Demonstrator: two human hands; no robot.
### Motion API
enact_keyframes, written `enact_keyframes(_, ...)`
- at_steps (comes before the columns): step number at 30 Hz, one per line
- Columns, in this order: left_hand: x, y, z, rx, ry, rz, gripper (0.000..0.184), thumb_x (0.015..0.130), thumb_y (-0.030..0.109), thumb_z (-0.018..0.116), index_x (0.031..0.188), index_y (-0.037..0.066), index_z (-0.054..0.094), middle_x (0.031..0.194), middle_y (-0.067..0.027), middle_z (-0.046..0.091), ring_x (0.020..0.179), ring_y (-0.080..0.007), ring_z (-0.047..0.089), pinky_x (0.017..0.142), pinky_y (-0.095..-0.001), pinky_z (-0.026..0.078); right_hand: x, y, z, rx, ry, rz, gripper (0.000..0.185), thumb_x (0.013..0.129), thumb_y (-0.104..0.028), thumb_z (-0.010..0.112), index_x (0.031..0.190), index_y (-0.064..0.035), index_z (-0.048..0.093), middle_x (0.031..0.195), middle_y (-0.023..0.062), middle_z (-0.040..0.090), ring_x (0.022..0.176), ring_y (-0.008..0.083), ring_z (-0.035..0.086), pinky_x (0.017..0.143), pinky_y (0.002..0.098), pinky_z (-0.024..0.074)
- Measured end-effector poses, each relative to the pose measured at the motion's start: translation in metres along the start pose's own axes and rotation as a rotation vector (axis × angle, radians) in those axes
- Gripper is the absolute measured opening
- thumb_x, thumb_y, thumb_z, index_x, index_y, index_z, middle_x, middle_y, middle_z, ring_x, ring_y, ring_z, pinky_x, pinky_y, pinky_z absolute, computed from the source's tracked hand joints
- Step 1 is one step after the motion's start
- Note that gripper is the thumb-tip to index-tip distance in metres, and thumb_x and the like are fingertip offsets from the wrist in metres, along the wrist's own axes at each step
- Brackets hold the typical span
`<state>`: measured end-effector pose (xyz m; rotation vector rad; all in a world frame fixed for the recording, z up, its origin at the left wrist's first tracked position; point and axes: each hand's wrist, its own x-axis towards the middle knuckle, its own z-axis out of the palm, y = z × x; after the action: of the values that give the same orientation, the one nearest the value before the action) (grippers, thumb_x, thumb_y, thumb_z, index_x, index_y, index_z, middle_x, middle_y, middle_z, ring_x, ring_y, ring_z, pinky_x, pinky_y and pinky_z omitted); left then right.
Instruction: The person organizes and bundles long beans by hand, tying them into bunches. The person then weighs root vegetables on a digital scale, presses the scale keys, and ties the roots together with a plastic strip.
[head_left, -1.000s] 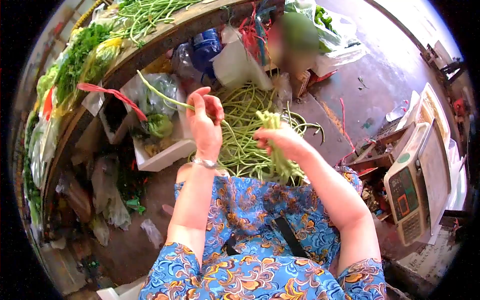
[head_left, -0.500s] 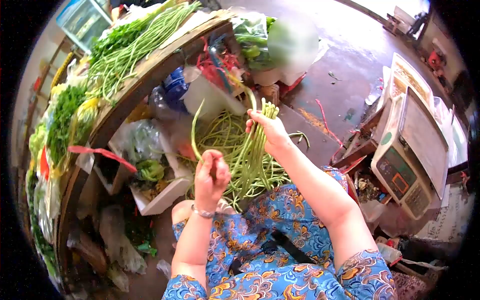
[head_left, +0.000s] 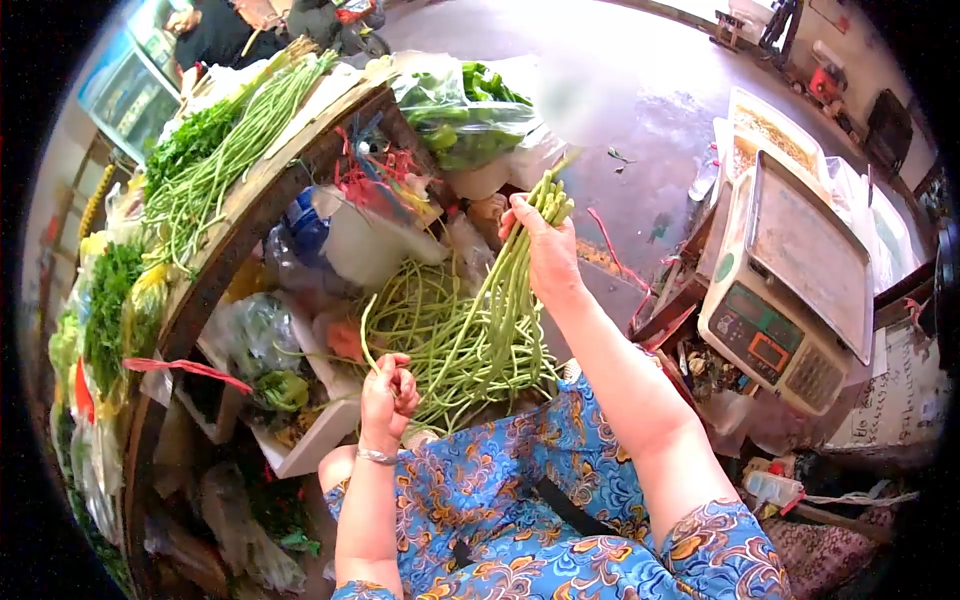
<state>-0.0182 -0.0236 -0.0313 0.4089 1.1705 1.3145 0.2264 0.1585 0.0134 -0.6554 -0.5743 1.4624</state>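
Note:
My right hand (head_left: pixel 548 255) is closed around the upper ends of a bunch of long beans (head_left: pixel 512 305), which hang down in front of my lap. A pale tip sticks out above the others at the top of the bunch. Lower and to the left, my left hand (head_left: pixel 388 405) pinches a single long bean (head_left: pixel 366 335) whose thin end curves upward. Beneath and between both hands lies a tangled pile of long beans (head_left: pixel 425 320). The bunch's lower ends overlap this pile, so where they stop is hard to see.
A curved wooden stall (head_left: pixel 262 190) with greens and more long beans (head_left: pixel 235 150) runs along the left. Bagged green peppers (head_left: pixel 465 115) are at the far end. To the right stands a weighing scale (head_left: pixel 790 300). A white foam box (head_left: pixel 310 435) is left of my knees.
The view has shifted, so the surroundings sit further left. The bean that stuck out leftward from my right hand now lies with the bunch. My left hand still pinches one bean.

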Motion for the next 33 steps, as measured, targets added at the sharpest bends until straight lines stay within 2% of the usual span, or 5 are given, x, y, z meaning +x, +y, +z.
enact_keyframes(16, 0.031, -0.031, -0.051, 0.247, 0.241, -0.201, 0.024, 0.1, 0.031, 0.05, 0.115, 0.013, 0.055, 0.069, -0.0039, 0.061, 0.042, -0.0127, 0.045, 0.037, -0.0297, 0.036, -0.014, -0.034, -0.009, 0.034, -0.21, 0.089, 0.014, 0.094, -0.017, 0.06, 0.099, -0.0046, 0.06, 0.076, 0.0078, 0.066, 0.07, 0.0188, 0.065, 0.061, 0.0321, 0.0503)
enact_keyframes(20, 0.037, -0.042, -0.049, 0.267, 0.291, -0.248, 0.058, 0.097, 0.022, 0.055, 0.143, 0.012, 0.022, 0.084, -0.0132, 0.063, 0.062, -0.0222, 0.061, 0.051, -0.0386, 0.05, -0.02, -0.047, -0.022, 0.016, -0.23, 0.214, 0.016, 0.096, -0.022, 0.058, 0.098, -0.0063, 0.06, 0.07, 0.0047, 0.062, 0.063, 0.0164, 0.062, 0.059, 0.0318, 0.0492)
enact_keyframes(27, 0.039, -0.064, -0.044, 0.938, 0.022, -0.589, 0.04, 0.092, 0.037, 0.062, 0.119, 0.008, 0.057, 0.079, -0.0036, 0.062, 0.055, -0.0116, 0.059, 0.042, -0.0264, 0.044, -0.05, -0.129, -0.04, 0.714, -1.071, 0.299, 0.012, 0.095, -0.013, 0.053, 0.086, -0.0056, 0.051, 0.057, 0.0038, 0.054, 0.047, 0.013, 0.054, 0.05, 0.0332, 0.0512)
enact_keyframes(30, 0.066, -0.071, -0.056, 1.432, -0.07, -0.282, 0.031, 0.085, 0.027, 0.065, 0.104, 0.002, 0.067, 0.087, -0.008, 0.069, 0.062, -0.0149, 0.062, 0.056, -0.0309, 0.05, -0.06, -0.14, -0.039, 0.889, -1.176, 0.407, 0.011, 0.089, -0.005, 0.056, 0.083, -0.0005, 0.049, 0.054, 0.0092, 0.056, 0.043, 0.0175, 0.056, 0.043, 0.0372, 0.0517)
enact_keyframes(33, 0.115, -0.082, -0.067, 1.562, -0.047, 0.032, 0.026, 0.077, 0.02, 0.063, 0.097, 0.005, 0.069, 0.093, -0.0196, 0.069, 0.09, -0.0355, 0.066, 0.081, -0.0421, 0.052, -0.064, -0.136, -0.023, 0.738, -1.302, 0.515, 0.017, 0.097, -0.017, 0.055, 0.088, -0.0052, 0.047, 0.056, 0.0075, 0.056, 0.043, 0.0175, 0.052, 0.043, 0.0338, 0.0452)
